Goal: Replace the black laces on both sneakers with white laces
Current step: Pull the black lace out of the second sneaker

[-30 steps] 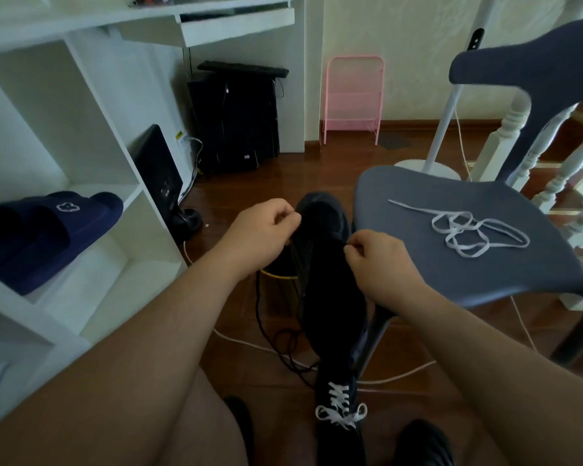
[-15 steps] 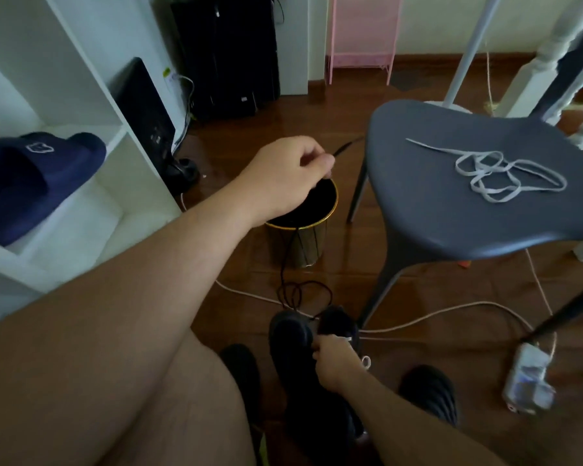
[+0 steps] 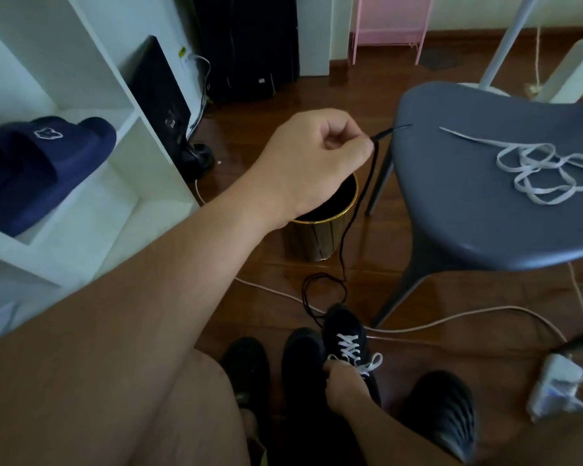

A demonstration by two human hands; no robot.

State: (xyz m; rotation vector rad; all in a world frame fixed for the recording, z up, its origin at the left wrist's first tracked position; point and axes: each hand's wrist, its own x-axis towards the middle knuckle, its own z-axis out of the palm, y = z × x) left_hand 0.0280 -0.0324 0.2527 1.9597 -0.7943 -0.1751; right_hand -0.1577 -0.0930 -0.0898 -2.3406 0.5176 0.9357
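While the left hand (image 3: 317, 159) is pinching a thin black lace (image 3: 357, 210), the right hand (image 3: 342, 381) is gripping a white-laced black sneaker (image 3: 345, 334).

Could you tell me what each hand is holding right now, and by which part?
The left hand pinches the black lace near its tip. The right hand grips the white-laced sneaker at its laces near the collar.
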